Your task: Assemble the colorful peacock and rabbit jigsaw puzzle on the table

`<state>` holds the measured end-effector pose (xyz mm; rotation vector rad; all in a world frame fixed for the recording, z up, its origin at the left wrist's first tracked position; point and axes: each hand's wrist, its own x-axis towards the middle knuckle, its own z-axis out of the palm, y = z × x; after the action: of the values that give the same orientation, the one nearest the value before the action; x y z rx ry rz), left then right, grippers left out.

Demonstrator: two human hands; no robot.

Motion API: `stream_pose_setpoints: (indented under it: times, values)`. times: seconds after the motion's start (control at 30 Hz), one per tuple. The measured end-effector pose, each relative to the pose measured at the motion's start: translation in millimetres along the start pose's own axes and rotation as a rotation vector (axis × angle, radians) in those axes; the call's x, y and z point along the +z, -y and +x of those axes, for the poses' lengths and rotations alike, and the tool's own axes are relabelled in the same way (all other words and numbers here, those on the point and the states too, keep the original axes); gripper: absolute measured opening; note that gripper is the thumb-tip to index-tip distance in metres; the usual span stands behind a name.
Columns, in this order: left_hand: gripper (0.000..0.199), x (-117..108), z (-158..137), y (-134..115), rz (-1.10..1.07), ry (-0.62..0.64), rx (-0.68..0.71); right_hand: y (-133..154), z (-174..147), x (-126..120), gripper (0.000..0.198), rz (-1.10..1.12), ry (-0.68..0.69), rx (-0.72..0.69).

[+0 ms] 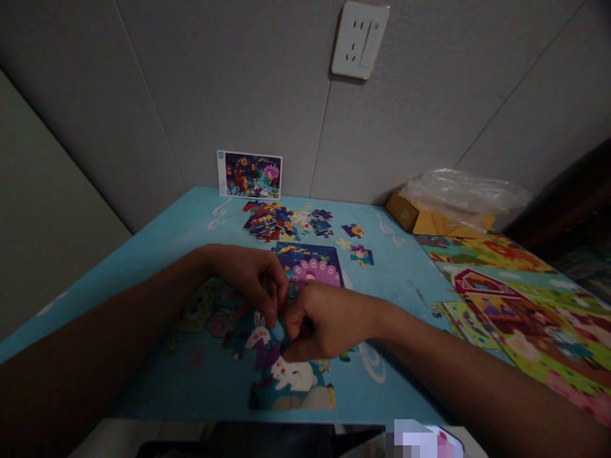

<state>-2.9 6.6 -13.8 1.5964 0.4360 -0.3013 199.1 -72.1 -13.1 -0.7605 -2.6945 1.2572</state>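
Note:
My left hand [255,277] is closed, its thumb and fingers pinched on a jigsaw puzzle piece [258,334] with a white rabbit. Close beside it, my right hand [329,318] curls with thumb and index finger on the same small group of puzzle pieces. Partly under the fingers, the edges between the pieces are hidden. Nearer me lies a joined section [298,376] showing another white rabbit. Beyond my hands is a joined section [317,270] with a purple fan-shaped tail, its lower part covered by my right hand.
A heap of loose pieces [267,221] lies farther back, with two pieces [361,254] to its right. A picture card [251,175] leans against the wall. At right are a yellow box [429,222], clear plastic wrap [465,191] and a colourful picture sheet [539,318] on the blue table [176,235].

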Motion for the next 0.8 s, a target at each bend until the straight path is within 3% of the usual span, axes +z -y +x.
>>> stream_pose_setpoints:
  times: [0.2, 0.8]
  values:
    - [0.023, -0.7, -0.5, -0.1, 0.036, 0.006, 0.01, -1.3, 0.5, 0.8, 0.032, -0.008, -0.037, -0.009]
    - [0.024, 0.4, 0.4, 4.8, -0.044, 0.023, 0.018, -3.2, 1.0, 2.3, 0.032, -0.045, -0.048, -0.012]
